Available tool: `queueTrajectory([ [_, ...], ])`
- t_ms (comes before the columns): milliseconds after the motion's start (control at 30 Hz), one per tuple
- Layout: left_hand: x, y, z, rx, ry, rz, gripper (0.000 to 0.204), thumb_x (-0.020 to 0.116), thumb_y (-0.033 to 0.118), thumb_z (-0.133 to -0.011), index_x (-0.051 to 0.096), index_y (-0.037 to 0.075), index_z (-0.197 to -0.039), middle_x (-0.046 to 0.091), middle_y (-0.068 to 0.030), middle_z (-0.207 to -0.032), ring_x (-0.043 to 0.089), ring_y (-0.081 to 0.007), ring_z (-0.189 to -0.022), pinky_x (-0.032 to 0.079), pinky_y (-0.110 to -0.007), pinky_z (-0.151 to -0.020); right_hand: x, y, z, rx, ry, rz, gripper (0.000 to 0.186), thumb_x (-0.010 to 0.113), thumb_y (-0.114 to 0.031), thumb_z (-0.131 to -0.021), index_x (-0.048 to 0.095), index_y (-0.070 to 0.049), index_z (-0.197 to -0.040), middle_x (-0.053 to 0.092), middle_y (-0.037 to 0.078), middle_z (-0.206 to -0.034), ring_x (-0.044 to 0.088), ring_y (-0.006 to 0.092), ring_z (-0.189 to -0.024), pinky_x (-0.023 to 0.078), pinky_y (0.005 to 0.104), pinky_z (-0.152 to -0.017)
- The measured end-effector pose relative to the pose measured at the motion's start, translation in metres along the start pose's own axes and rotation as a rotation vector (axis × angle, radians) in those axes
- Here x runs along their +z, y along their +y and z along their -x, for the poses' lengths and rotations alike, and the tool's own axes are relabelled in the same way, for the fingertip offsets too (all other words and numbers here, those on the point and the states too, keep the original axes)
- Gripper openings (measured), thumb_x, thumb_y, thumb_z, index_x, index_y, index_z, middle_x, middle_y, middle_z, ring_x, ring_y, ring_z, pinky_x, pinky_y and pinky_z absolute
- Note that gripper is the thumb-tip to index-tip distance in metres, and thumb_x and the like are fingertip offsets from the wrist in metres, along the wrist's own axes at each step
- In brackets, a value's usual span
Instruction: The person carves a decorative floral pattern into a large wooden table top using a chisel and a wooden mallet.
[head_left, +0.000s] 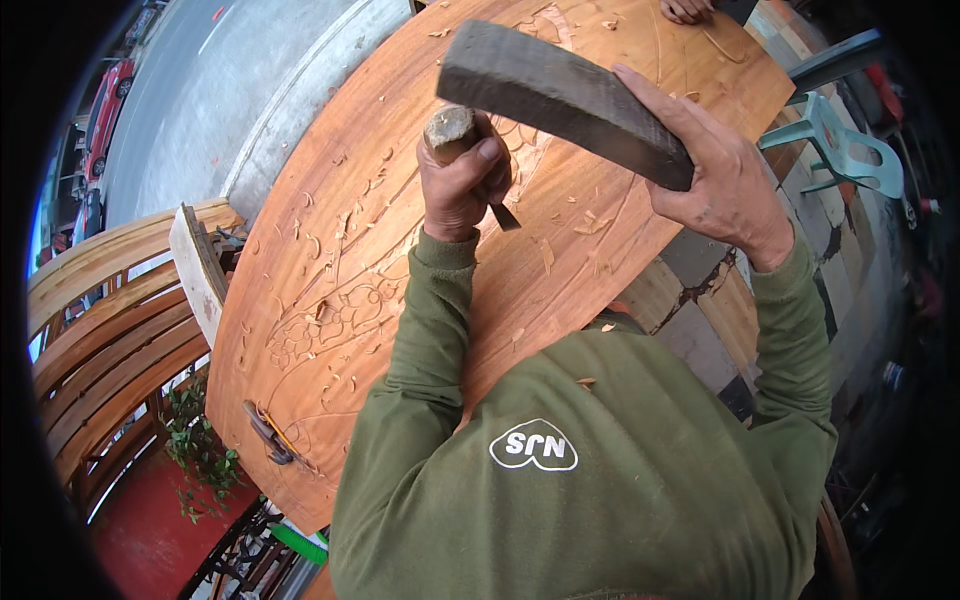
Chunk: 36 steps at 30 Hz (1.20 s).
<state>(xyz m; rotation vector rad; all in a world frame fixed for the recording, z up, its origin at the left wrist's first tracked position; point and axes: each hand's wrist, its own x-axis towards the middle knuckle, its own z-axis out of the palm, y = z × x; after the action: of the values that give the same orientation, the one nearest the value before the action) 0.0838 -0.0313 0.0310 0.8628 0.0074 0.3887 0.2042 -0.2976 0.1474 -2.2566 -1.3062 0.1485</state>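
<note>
My left hand [458, 190] is closed around the wooden handle of a chisel [451, 132]. The handle's top end is battered and frayed, and a bit of dark metal blade shows below my fist, near the wood. My right hand [722, 170] grips one end of a heavy, dark wooden block [560, 98], which is raised, its far end just above the chisel handle with a small gap in this view. Under both lies a large reddish-brown wooden panel [545, 300] with a carved floral pattern [335, 320] and scattered shavings.
Another person's hand [687, 10] rests at the panel's far edge. Tools and a yellow pencil [277, 428] lie near its left end. A slatted wooden bench [110, 370] and a leafy plant [195, 440] stand left. A pale green plastic chair [835, 150] is on the tiled floor at right.
</note>
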Motion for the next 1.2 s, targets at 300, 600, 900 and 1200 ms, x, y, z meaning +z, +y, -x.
queueTrajectory([
  [300, -0.012, -0.006, -0.021, 0.395, 0.434, -0.181, 0.055, 0.056, 0.053, -0.106, 0.056, 0.003, -0.129, 0.059, -0.0106, -0.086, 0.061, -0.0223, -0.073, 0.051, -0.037, -0.063, 0.049, 0.010, 0.050, 0.270, 0.270, -0.412, 0.096, 0.079, -0.007, -0.080, 0.041, -0.011, -0.168, 0.069, 0.019, -0.143, 0.072, 0.0260, -0.123, 0.057, 0.0377, -0.105],
  [600, -0.004, -0.010, -0.035, 0.520, 0.608, -0.306, 0.032, 0.074, 0.031, -0.105, 0.052, 0.011, -0.116, 0.058, -0.0048, -0.076, 0.057, -0.0138, -0.054, 0.049, -0.030, -0.042, 0.054, 0.008, 0.068, 0.292, 0.296, -0.406, 0.098, 0.081, -0.006, -0.081, 0.038, -0.008, -0.169, 0.070, 0.018, -0.143, 0.071, 0.0241, -0.125, 0.056, 0.0367, -0.105],
  [900, -0.008, -0.023, -0.045, 0.648, 0.648, -0.199, 0.035, 0.083, 0.027, -0.099, 0.052, 0.013, -0.110, 0.058, -0.0033, -0.076, 0.056, -0.0133, -0.051, 0.047, -0.029, -0.039, 0.058, -0.001, 0.061, 0.231, 0.308, -0.393, 0.101, 0.082, -0.005, -0.080, 0.036, -0.010, -0.170, 0.065, 0.020, -0.150, 0.069, 0.0266, -0.130, 0.056, 0.0372, -0.108],
  [1200, -0.008, -0.026, -0.045, 0.598, 0.723, -0.211, 0.031, 0.080, 0.026, -0.102, 0.052, 0.013, -0.106, 0.057, -0.0036, -0.069, 0.053, -0.0128, -0.047, 0.045, -0.028, -0.040, 0.050, -0.005, 0.045, 0.145, 0.326, -0.372, 0.102, 0.083, -0.005, -0.078, 0.036, -0.009, -0.169, 0.065, 0.022, -0.148, 0.071, 0.0299, -0.128, 0.058, 0.0406, -0.107],
])
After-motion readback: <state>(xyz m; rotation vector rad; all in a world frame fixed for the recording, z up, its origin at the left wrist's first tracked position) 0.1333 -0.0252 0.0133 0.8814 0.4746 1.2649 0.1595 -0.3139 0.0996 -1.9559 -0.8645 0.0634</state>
